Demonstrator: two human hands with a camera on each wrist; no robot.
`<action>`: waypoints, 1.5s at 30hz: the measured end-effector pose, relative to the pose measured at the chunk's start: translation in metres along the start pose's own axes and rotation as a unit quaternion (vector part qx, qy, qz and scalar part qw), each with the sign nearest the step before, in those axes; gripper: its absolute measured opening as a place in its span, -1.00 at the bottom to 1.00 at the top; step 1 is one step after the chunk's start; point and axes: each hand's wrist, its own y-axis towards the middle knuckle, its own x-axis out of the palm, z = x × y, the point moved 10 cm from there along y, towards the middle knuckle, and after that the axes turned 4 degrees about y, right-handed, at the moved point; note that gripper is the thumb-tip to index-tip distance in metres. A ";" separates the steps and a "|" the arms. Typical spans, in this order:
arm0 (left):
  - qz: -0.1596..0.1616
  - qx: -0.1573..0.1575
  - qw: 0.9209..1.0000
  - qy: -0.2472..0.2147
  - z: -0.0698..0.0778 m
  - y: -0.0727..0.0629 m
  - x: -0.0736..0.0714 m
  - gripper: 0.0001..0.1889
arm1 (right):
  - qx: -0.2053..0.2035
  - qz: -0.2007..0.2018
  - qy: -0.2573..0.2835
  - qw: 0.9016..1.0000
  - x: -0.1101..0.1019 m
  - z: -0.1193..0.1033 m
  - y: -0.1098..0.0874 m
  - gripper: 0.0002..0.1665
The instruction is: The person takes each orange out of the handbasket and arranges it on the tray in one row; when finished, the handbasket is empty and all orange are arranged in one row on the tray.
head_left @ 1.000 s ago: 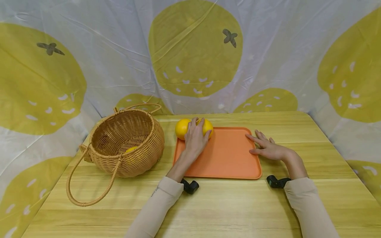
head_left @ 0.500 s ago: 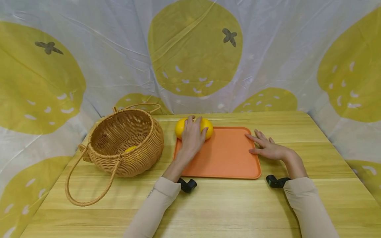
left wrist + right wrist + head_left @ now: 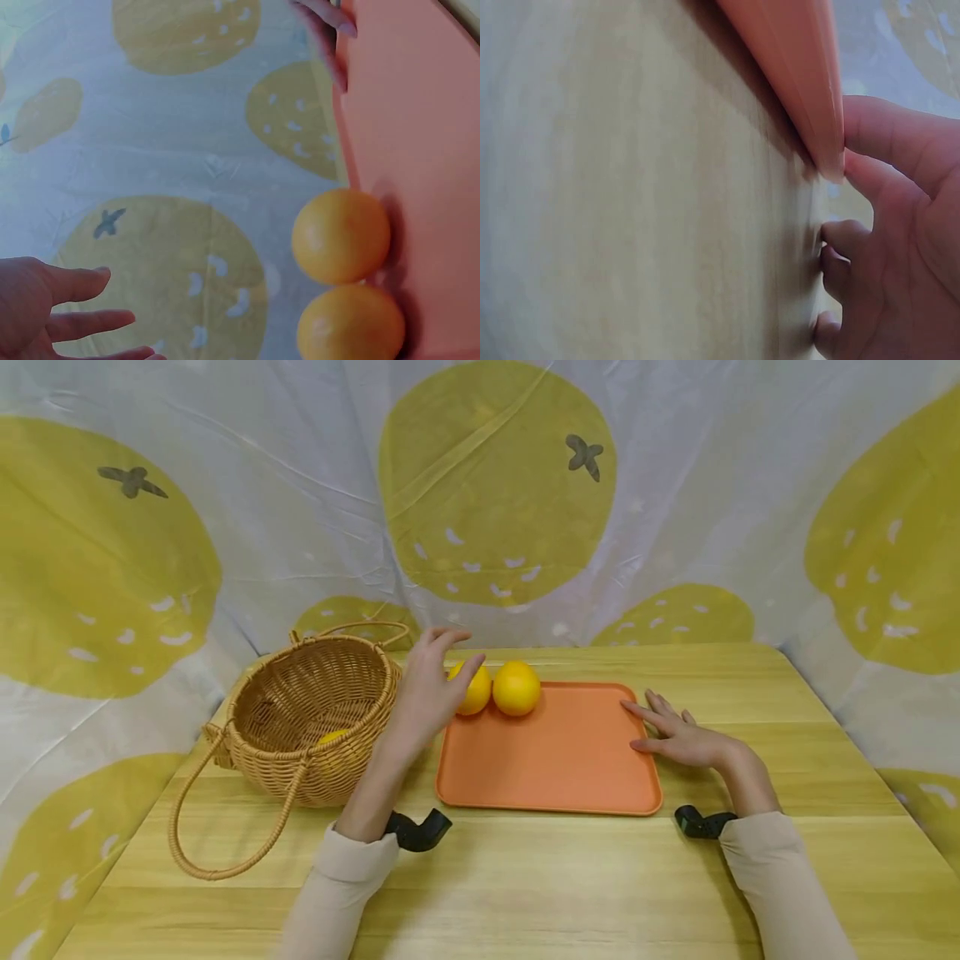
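Observation:
Two oranges (image 3: pixel 517 688) sit side by side at the back left corner of an orange tray (image 3: pixel 551 760). My left hand (image 3: pixel 423 693) is raised between them and the wicker basket (image 3: pixel 262 693), fingers apart and holding nothing. It partly covers the left orange (image 3: pixel 476 695) in the head view. In the left wrist view, the spread fingers (image 3: pixel 82 285) are well away from both oranges (image 3: pixel 341 236). My right hand (image 3: pixel 690 739) touches the tray's right rim with thumb and forefinger extended, its other fingertips (image 3: pixel 844 238) down at the wooden table.
The basket stands left of the tray, one handle (image 3: pixel 225 868) folded down onto the table (image 3: pixel 540 885), the other leaning back. Part of a yellow fruit (image 3: pixel 332 737) shows inside it. A fruit-print cloth (image 3: pixel 675 485) hangs behind and beside the table.
My left hand has let go of the orange at the tray's back left and moved up and left toward the basket. Both oranges now show apart from it. The right hand stays at the tray rim.

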 end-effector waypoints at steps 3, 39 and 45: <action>0.008 0.009 1.000 0.018 -0.003 -0.011 -0.028 -0.58 | 0.001 0.004 0.005 1.000 -0.001 0.002 -0.004 -0.06; -0.428 -0.008 0.902 0.060 -0.133 0.037 -0.089 -0.66 | -0.006 -0.001 0.005 1.000 0.001 0.003 0.002 -0.04; -0.518 -0.047 0.854 0.009 -0.159 0.033 -0.063 -0.61 | -0.002 0.000 0.007 1.000 0.000 0.003 0.003 -0.04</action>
